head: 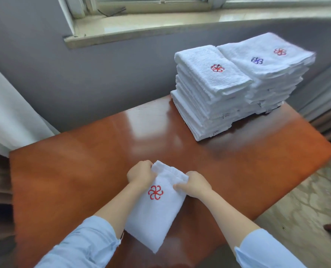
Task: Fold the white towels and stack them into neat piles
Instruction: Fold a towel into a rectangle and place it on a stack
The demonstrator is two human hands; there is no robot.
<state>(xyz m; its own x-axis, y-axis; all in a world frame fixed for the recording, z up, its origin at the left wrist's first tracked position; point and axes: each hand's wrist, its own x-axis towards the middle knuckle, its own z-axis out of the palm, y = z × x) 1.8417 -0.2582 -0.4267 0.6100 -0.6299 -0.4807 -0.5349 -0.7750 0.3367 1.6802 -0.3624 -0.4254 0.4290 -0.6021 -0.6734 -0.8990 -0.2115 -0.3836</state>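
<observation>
A folded white towel with a red flower emblem lies on the brown table near its front edge. My left hand grips the towel's far left corner. My right hand pinches its far right edge. At the back right of the table stand two piles of folded white towels: a nearer pile topped by a red emblem, and a farther pile showing a blue and a red emblem.
A grey wall and a window sill run behind the table. A white curtain hangs at the left. Patterned floor lies past the table's right edge.
</observation>
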